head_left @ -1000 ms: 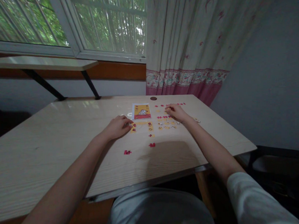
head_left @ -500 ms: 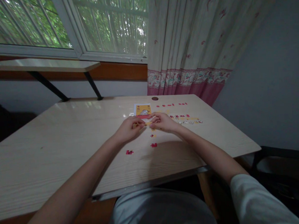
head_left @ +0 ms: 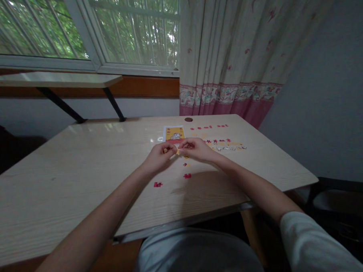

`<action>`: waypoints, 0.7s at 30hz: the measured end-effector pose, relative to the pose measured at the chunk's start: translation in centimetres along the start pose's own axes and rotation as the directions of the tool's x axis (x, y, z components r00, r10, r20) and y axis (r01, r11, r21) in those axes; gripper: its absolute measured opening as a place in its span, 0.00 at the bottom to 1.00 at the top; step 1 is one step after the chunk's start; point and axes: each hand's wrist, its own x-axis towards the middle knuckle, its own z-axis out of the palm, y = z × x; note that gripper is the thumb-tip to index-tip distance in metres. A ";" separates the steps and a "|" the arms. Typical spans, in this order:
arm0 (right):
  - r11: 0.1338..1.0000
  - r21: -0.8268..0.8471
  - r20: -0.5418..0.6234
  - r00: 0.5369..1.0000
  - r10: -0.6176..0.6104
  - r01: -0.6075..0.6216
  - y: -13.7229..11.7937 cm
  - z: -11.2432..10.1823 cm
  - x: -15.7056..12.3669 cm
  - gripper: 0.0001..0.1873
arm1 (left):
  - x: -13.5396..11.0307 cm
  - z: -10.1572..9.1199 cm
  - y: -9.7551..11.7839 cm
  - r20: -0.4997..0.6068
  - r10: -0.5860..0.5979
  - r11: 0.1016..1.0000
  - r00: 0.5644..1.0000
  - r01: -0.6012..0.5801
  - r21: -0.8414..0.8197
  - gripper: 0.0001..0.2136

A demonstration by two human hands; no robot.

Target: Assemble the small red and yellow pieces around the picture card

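Both of my hands meet over the middle of the table, fingertips nearly touching. My left hand (head_left: 160, 156) is closed in a pinch, and my right hand (head_left: 197, 149) pinches from the other side. A small yellow jigsaw piece (head_left: 178, 151) shows between the fingertips, partly hidden by them; whether it is one piece or two I cannot tell. Just behind the hands lies a yellow picture card (head_left: 173, 133) with a white animal on it, its lower part covered. Nearer me are a red jigsaw piece (head_left: 158, 184), another red piece (head_left: 187, 176) and a red-and-yellow piece (head_left: 186, 164).
Rows of red jigsaw pieces (head_left: 222, 125), yellow ones and white-patterned pieces (head_left: 237, 148) lie to the right on the wooden table (head_left: 80, 168). A raised shelf (head_left: 55, 79) stands at the back left. The curtain (head_left: 220, 70) hangs behind the table.
My fingertips have shifted slightly around the yellow jigsaw piece, and less of it shows between them. The pieces on the table lie as before; the view has moved a little.
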 end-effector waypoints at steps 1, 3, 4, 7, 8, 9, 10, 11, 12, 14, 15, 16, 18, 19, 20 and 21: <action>1.000 -0.003 -0.002 1.000 0.004 -0.004 -0.1 0.0 0.0 0.12 | 0.0 0.1 0.0 0.009 -0.011 0.998 1.000 0.012 -0.061 0.10; 1.000 -0.015 -0.006 1.000 0.006 -0.006 -0.2 -0.1 0.0 0.12 | 0.1 0.2 -0.1 0.013 -0.027 0.981 1.000 0.029 -0.191 0.12; 1.000 -0.030 -0.011 1.000 0.003 -0.003 -0.2 -0.1 -0.1 0.12 | 0.2 0.2 -0.2 0.012 -0.033 0.970 0.999 0.035 -0.243 0.13; 0.995 -0.099 -0.024 0.999 -0.023 0.021 -0.2 0.2 -0.3 0.12 | 0.5 0.3 -0.5 0.030 -0.045 0.951 0.999 0.052 -0.306 0.15; 0.991 -0.130 -0.031 0.999 -0.031 0.027 -0.3 0.4 -0.4 0.12 | 0.5 0.3 -0.6 0.037 -0.045 0.950 0.998 0.054 -0.308 0.15; 0.986 -0.164 -0.040 0.998 -0.039 0.032 -0.4 0.6 -0.5 0.12 | 0.6 0.2 -0.7 0.043 -0.043 0.951 0.998 0.054 -0.306 0.15; 0.979 -0.199 -0.051 0.998 -0.045 0.034 -0.4 0.7 -0.6 0.11 | 0.7 0.2 -0.7 0.048 -0.037 0.952 0.998 0.050 -0.301 0.14; 0.972 -0.232 -0.066 0.997 -0.049 0.032 -0.5 0.9 -0.6 0.11 | 0.7 0.1 -0.7 0.053 -0.029 0.955 0.998 0.043 -0.293 0.14; 0.966 -0.258 -0.083 0.995 -0.052 0.029 -0.6 1.0 -0.7 0.10 | 0.8 0.1 -0.7 0.059 -0.017 0.958 0.998 0.034 -0.284 0.14; 0.960 -0.281 -0.110 0.992 -0.057 0.024 -0.7 1.0 -0.7 0.09 | 0.8 -0.1 -0.5 0.086 0.006 0.963 0.996 0.018 -0.269 0.16; 0.959 -0.283 -0.120 0.991 -0.057 0.021 -0.7 1.0 -0.7 0.09 | 0.8 -0.2 -0.4 0.099 0.017 0.964 0.995 0.010 -0.265 0.16; 0.957 -0.288 -0.127 0.990 -0.057 0.019 -0.7 0.9 -0.7 0.09 | 0.7 -0.3 -0.2 0.110 0.029 0.965 0.994 0.001 -0.263 0.17; 0.948 -0.316 -0.130 0.988 -0.079 0.034 -0.6 0.6 -0.7 0.10 | 0.7 -0.5 0.0 0.114 0.054 0.965 0.992 -0.022 -0.260 0.16; 0.940 -0.338 -0.127 0.987 -0.100 0.052 -0.6 0.5 -0.7 0.11 | 0.7 -0.5 0.1 0.104 0.063 0.966 0.993 -0.034 -0.257 0.15; 0.929 -0.363 -0.119 0.985 -0.124 0.074 -0.5 0.3 -0.7 0.12 | 0.6 -0.5 0.1 0.096 0.064 0.967 0.993 -0.038 -0.251 0.14; 0.916 -0.389 -0.106 0.983 -0.148 0.096 -0.5 0.2 -0.7 0.13 | 0.6 -0.6 0.1 0.088 0.055 0.969 0.995 -0.032 -0.245 0.14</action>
